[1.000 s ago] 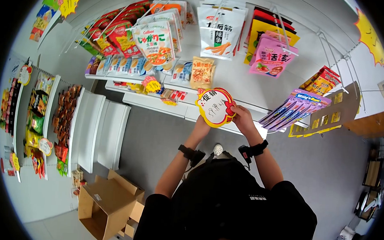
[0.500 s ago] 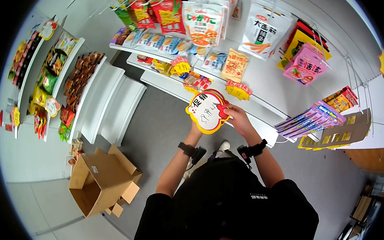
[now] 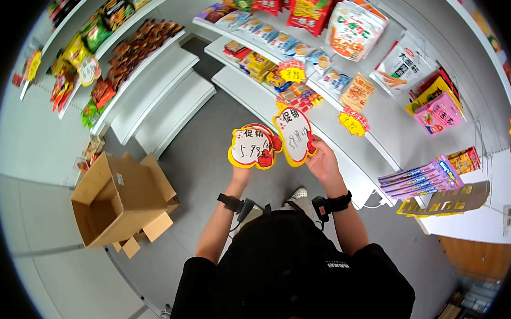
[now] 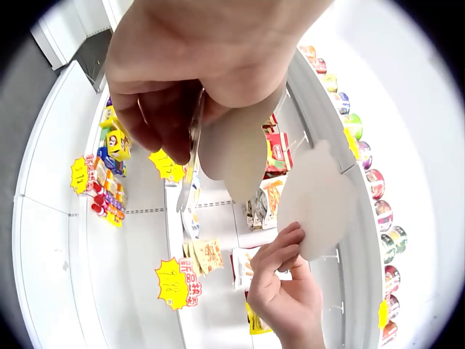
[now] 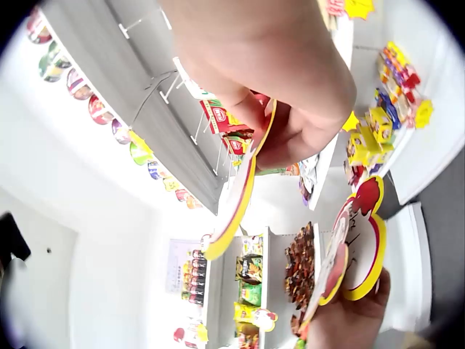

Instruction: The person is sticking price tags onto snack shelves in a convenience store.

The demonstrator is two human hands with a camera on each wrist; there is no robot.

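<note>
In my left hand (image 3: 241, 175) I grip a few cloud-shaped promotional price cards (image 3: 248, 146), white with yellow and red edges; the front one reads 5.99. My right hand (image 3: 322, 161) pinches a single price card (image 3: 292, 132) of the same kind by its lower right edge, with handwritten figures on it. The two sets of cards are apart at the bottom and nearly meet at the top in the head view. The left wrist view shows the blank white back of the right card (image 4: 317, 200). Thumb and fingers of the left hand (image 4: 196, 58) close over its cards.
Ahead, a white shelf (image 3: 336, 146) carries snack packets, with hanging bags (image 3: 358, 33) above it. A yellow starburst price tag (image 3: 354, 123) sits on its edge. Purple packs (image 3: 423, 181) hang at right. Another shelf unit (image 3: 156, 92) stands left, above an open cardboard box (image 3: 125, 194) on the floor.
The cards were together in front of me; my right hand has drawn one off to the right, uncovering the 5.99 card in my left. My view has turned leftward.
</note>
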